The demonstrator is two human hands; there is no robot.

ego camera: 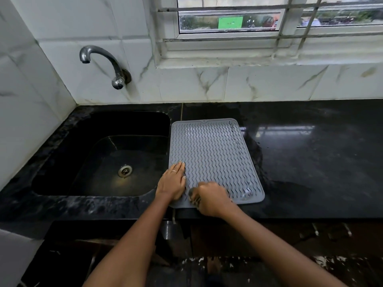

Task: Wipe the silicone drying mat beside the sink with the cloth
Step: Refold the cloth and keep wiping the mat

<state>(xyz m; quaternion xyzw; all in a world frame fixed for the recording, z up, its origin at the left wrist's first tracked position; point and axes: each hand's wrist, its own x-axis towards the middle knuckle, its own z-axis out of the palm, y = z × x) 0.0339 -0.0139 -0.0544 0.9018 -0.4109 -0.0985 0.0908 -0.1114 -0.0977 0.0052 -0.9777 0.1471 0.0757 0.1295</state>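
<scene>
Fingers [179,167] of my left hand [173,181] lie flat and spread on the near left corner of the mat [213,154], pinning it down and gripping nothing. My right hand [213,198] is curled closed around the cloth [193,196], a dark bunched wad pressed on the near edge of the mat, just right of my left hand.

The grey ribbed mat lies on the black surface [310,162], its left edge right beside the sink [99,158] and its near edge close to the surface's front lip.

Risks, as I judge them: the mat is soft, so a hard stroke away from my pinning hand could ruckle it or drag it over the front lip. A push to the left could slide it into the sink. The ribs hold water, and a pool seems to sit at the near right corner, so a quick swipe could flick drops onto the surface. My two hands are almost touching, so the cloth may bump my left hand.

A tap [103,63] sticks out from the tiled wall [186,85] far left, well apart from the mat. A barred window [269,19] is beyond. Nothing stands on the mat to block wiping.
</scene>
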